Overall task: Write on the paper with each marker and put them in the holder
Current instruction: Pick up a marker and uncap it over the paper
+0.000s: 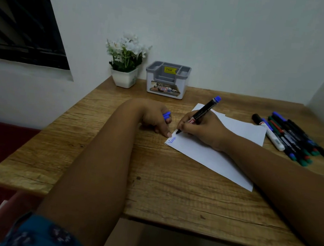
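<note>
On the wooden desk (169, 185), right-hand fingers (185, 123) pinch the marker (203, 111), tip on paper (204, 154).

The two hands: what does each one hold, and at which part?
The right hand grips the black blue-ended marker low on its barrel, near the tip. The left hand holds the small blue cap in its curled fingers.

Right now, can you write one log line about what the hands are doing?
right hand: writing, blue marker on paper | left hand: holds blue cap, fingertip at paper corner | holder: no markers showing
</note>
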